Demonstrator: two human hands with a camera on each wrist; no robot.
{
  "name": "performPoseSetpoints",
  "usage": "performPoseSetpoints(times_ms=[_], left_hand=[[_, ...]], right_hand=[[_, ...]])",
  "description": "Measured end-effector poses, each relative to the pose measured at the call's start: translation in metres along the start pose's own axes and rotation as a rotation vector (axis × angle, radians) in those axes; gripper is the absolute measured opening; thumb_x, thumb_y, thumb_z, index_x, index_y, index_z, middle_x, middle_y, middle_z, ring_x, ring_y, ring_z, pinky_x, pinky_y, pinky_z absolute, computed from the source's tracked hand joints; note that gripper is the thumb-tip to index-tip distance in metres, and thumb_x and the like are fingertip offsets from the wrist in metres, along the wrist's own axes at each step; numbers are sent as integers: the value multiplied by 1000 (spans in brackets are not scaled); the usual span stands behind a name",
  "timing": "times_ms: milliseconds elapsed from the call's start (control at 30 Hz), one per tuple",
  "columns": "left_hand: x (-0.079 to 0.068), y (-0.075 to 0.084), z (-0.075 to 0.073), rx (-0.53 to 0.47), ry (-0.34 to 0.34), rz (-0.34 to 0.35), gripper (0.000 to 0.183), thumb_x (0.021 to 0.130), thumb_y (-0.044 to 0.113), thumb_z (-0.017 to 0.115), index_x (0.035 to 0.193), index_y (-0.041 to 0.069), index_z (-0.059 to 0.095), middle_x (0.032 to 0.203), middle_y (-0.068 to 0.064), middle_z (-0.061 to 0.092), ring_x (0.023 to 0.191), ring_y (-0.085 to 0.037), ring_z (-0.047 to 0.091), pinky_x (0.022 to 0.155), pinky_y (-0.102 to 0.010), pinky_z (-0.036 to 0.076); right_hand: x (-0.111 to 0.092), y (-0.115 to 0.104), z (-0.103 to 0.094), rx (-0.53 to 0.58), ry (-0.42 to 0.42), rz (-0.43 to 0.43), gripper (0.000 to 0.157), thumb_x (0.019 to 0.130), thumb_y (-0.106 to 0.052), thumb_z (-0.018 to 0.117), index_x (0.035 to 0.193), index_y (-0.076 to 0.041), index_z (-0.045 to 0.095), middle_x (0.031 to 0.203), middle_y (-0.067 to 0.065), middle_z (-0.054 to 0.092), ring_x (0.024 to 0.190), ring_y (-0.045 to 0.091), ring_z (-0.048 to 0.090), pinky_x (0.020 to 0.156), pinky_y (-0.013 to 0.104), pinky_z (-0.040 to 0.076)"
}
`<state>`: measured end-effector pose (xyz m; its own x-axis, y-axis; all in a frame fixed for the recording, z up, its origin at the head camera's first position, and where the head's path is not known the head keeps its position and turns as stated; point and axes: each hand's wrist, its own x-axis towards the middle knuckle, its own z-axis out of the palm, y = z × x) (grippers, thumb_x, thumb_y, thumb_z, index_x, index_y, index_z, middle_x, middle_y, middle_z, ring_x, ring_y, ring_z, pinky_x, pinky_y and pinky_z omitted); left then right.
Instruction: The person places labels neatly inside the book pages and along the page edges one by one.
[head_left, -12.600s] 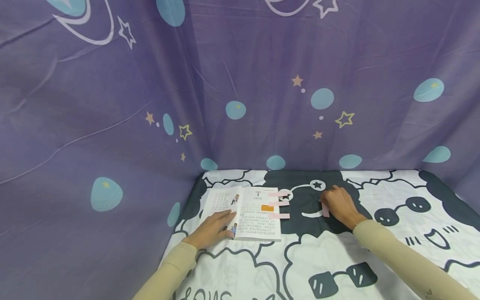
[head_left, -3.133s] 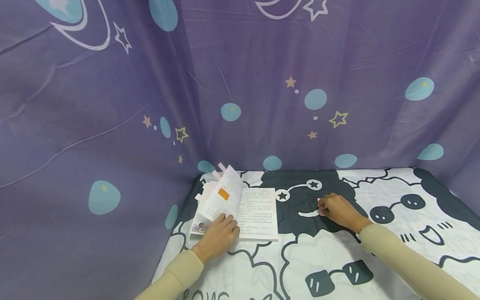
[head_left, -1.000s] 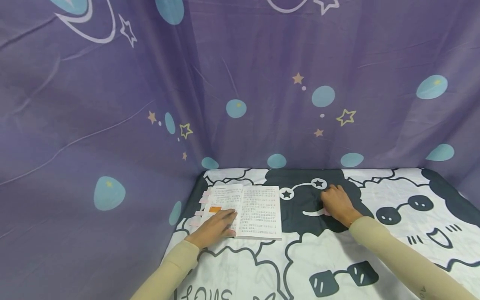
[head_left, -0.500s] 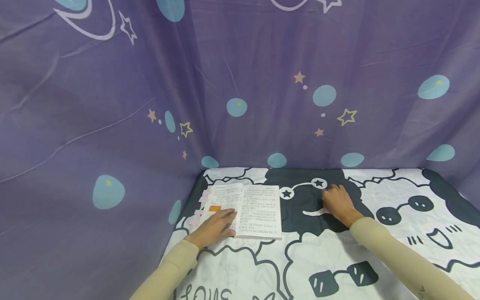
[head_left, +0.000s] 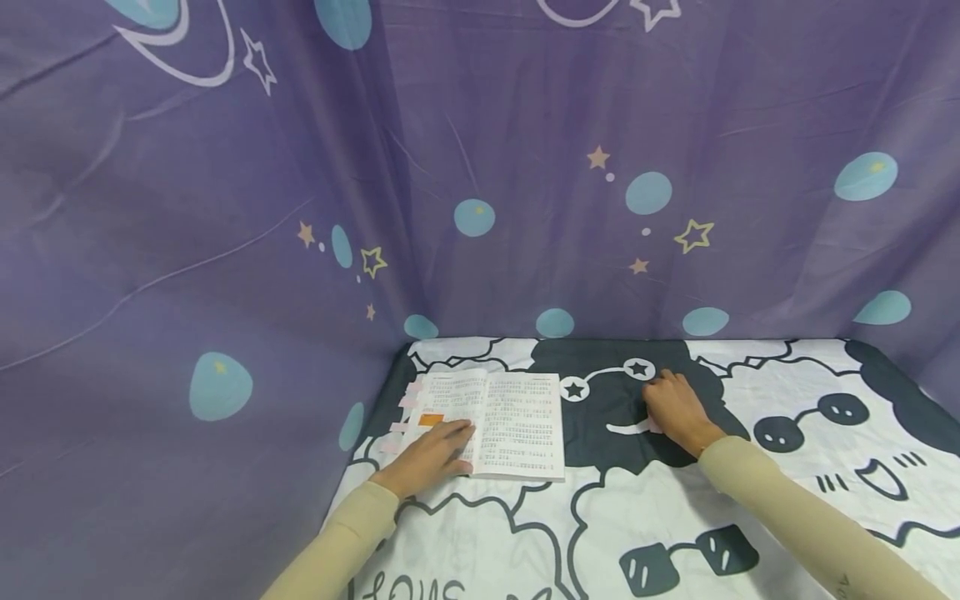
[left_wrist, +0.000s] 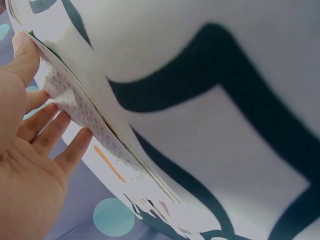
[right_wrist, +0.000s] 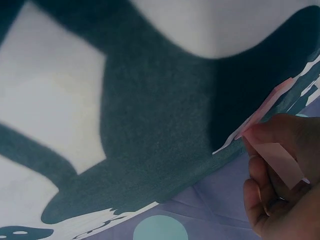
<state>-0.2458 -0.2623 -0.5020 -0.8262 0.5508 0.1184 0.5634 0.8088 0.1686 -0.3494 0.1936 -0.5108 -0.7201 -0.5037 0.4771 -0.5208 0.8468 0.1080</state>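
Observation:
An open book (head_left: 522,427) lies flat on the cloth, both pages printed. My left hand (head_left: 424,459) rests on its left page, fingers extended, the thumb by the lower edge near the spine. The left wrist view shows those fingertips touching the page (left_wrist: 75,102). Pale pink sticky tabs (head_left: 409,402) stick out past the book's left edge. To the right of the book, my right hand (head_left: 678,412) is low over the dark print. Its thumb and fingers pinch a pink sticky strip (right_wrist: 281,164). More pink sticky paper (right_wrist: 270,104) lies on the cloth at the fingertips.
Black-and-white cartoon cloth (head_left: 465,542) covers the table. A purple curtain (head_left: 525,167) with stars and blue spots hangs behind and at the left. An orange patch (head_left: 431,420) marks the left page.
Pages were turned leftward: tabs that stuck out at the right edge now show at the left. The left hand has settled on the page. In the last second both hands have barely moved.

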Motion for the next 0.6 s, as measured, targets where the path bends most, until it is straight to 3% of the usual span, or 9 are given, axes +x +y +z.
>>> performPoseSetpoints(times_ms=[267, 600], left_hand=[[-1, -1, -1, -4, -7, -3, 71, 98, 40, 66, 152, -1, 47, 157, -17, 44, 145, -33, 42, 117, -47, 38], [-1, 0, -2, -23, -39, -31, 72, 99, 42, 65, 154, 1, 44, 159, -14, 42, 147, -30, 39, 119, -45, 36]], right_hand=[[4, 7, 4, 21, 4, 26, 9, 76, 7, 73, 75, 2, 65, 64, 14, 63, 70, 35, 59, 68, 54, 50], [-2, 6, 4, 45, 54, -7, 26, 78, 7, 76, 65, -7, 59, 62, 8, 63, 68, 33, 55, 62, 52, 49]])
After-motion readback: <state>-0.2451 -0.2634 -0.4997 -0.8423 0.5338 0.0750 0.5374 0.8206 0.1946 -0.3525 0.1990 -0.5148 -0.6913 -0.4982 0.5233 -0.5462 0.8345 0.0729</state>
